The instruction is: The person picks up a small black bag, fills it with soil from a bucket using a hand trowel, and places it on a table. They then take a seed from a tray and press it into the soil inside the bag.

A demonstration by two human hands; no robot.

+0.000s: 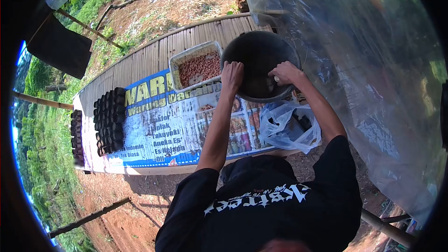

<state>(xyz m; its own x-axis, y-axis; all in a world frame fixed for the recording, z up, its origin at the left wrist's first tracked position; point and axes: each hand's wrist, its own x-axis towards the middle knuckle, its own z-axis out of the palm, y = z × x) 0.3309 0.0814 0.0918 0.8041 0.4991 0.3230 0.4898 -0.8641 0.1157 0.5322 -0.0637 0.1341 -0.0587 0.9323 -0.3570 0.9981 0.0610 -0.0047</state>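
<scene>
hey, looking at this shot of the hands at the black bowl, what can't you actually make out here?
Head view only:
- Inside of the black bowl: too dark to tell contents.
- Left hand and right hand: fingertips hidden over the rim.
- Plastic bag: contents obscured by crumpled film.
- Tray: reddish pieces too small to identify.

Tray (186, 58) left of bowl (259, 51), on banner (154, 126).

black bowl (259, 60) | round, deep, upright, mouth open | on worktop (140, 63) edge, just right of seed tray (198, 66) | gripped at near rim
</scene>
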